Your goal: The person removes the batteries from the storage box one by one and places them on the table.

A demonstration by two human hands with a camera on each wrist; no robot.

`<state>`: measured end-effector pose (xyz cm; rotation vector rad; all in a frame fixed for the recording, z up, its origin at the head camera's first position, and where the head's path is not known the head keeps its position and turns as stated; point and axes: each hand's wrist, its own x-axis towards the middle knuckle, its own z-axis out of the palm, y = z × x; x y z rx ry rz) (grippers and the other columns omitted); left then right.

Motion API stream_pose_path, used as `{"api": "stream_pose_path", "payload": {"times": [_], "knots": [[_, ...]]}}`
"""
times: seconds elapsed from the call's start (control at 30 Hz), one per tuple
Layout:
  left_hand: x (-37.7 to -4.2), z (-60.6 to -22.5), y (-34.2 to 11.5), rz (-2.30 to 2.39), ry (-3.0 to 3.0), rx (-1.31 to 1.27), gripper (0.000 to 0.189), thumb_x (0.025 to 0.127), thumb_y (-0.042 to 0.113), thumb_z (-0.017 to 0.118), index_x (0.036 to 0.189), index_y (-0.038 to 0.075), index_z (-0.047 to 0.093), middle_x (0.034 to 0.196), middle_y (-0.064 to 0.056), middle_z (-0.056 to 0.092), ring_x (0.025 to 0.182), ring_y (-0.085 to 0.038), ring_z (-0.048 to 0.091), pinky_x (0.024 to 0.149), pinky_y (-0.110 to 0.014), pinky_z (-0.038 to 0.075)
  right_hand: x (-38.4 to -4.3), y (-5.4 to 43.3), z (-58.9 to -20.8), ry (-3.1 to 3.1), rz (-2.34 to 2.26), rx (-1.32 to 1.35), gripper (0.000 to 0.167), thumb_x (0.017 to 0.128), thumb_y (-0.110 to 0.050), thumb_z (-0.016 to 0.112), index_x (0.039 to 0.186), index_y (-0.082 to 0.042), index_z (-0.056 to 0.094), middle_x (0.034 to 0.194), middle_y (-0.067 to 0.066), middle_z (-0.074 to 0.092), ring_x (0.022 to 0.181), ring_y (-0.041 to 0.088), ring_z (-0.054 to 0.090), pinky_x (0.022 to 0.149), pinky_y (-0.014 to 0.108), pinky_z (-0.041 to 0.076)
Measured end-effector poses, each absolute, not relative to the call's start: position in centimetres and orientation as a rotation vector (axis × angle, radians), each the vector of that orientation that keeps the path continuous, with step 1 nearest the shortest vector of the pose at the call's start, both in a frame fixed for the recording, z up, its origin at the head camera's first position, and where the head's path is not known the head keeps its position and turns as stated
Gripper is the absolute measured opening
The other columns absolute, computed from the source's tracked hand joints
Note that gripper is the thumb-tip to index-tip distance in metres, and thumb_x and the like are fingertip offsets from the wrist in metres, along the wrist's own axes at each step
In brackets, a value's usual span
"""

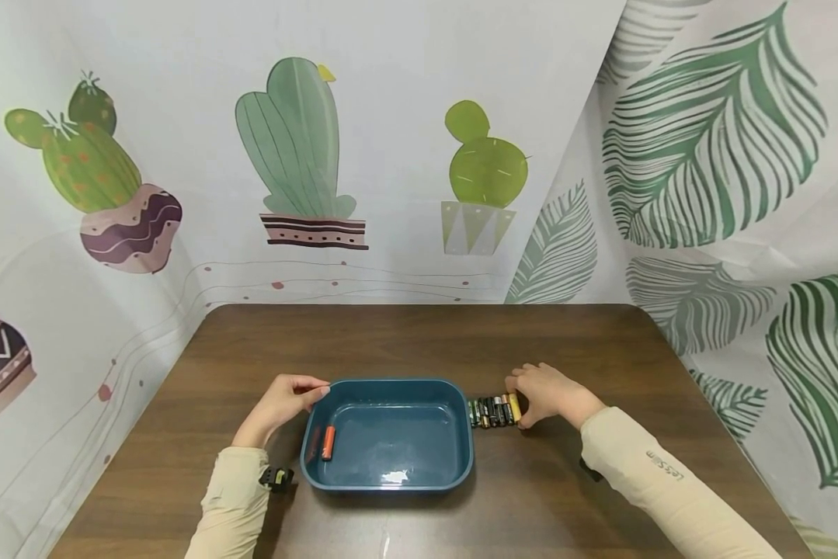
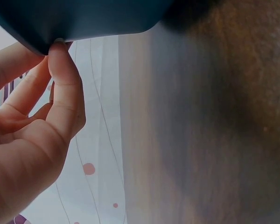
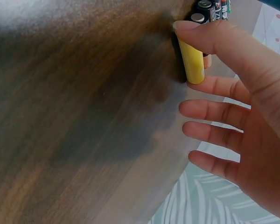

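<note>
A dark blue rectangular dish (image 1: 405, 435) sits on the table, its far left corner pinched between the thumb and fingers of my left hand (image 1: 283, 407). In the left wrist view, the thumb presses against the dish's outer wall (image 2: 102, 18). One orange battery (image 1: 328, 443) lies inside the dish by its left wall. Right of the dish, several batteries (image 1: 490, 412) lie side by side in a row. At the row's right end, my right hand (image 3: 252, 102) pinches a yellow battery (image 3: 193, 63) end to end between thumb and index finger; its other fingers are spread.
The brown wooden table (image 1: 419, 341) extends around the dish and the row. Behind it hangs a white cloth (image 1: 398, 155) printed with cacti, and a leaf-patterned cloth (image 1: 712, 140) hangs on the right. A small black device (image 1: 276, 477) is on the left wrist.
</note>
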<state>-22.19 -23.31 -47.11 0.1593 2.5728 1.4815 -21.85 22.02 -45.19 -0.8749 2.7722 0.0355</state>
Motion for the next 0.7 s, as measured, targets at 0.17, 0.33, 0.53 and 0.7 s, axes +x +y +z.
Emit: {"api": "stream_pose_path", "payload": {"times": [0.17,0.33,0.53,0.7], "knots": [[-22.2,-47.1,-23.3,1.489,2.569,0.167,0.023,0.09,0.016,0.069,0.104,-0.001,0.072,0.089,-0.007,0.067,0.074,-0.019,0.057,0.07,-0.04,0.053,-21.8,21.9,-45.2,2.76,0.041,-0.845,0.049,0.067,-0.037,0.086,0.102,-0.012,0.063,0.108,0.009,0.061,0.101,0.033,0.054,0.092,0.059,0.041],[-22.3,-47.0,-23.3,1.486,2.571,0.169,0.022,0.09,0.015,0.068,0.104,-0.002,0.072,0.088,-0.008,0.067,0.073,-0.019,0.057,0.07,-0.041,0.054,-21.9,21.9,-45.0,2.754,0.046,-0.836,0.05,0.067,-0.037,0.086,0.102,-0.012,0.062,0.106,0.008,0.06,0.1,0.032,0.055,0.091,0.058,0.041],[-22.5,-47.1,-23.4,1.49,2.566,0.182,0.021,0.09,0.014,0.068,0.103,-0.002,0.072,0.087,-0.007,0.067,0.072,-0.019,0.057,0.07,-0.042,0.054,-22.2,21.9,-43.7,2.787,0.051,-0.834,0.048,0.071,-0.034,0.084,0.107,-0.01,0.062,0.112,0.014,0.061,0.102,0.036,0.056,0.089,0.058,0.043],[-22.3,-47.1,-23.3,1.511,2.551,0.212,0.023,0.09,0.015,0.068,0.105,-0.003,0.072,0.09,-0.009,0.068,0.072,-0.018,0.058,0.069,-0.041,0.054,-22.6,21.4,-42.2,2.84,0.03,-0.875,0.038,0.08,-0.026,0.077,0.11,-0.008,0.063,0.114,0.016,0.061,0.106,0.037,0.056,0.089,0.057,0.043]]}}
